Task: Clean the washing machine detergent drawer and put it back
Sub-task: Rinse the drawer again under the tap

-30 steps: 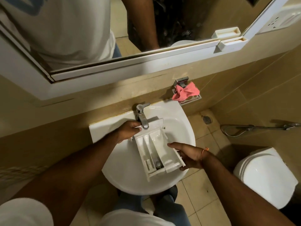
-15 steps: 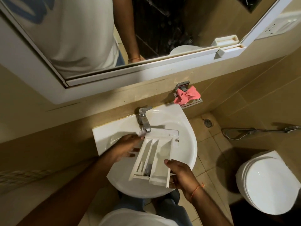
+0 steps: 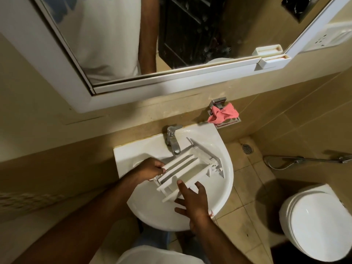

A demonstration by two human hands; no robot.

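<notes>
We see two hands: our left hand grasps one end of the single white plastic detergent drawer, held over the one white ceramic basin at centre frame; our right hand, fingers spread, touches its near edge below one chrome tap.

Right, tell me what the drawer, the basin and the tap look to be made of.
Drawer: probably moulded white plastic, matte, with thin ribbed walls.
Basin: looks like glazed ceramic, a glossy white with soft highlights along the rim.
Tap: seemingly chromed metal, silvery and mirror-bright.
</notes>
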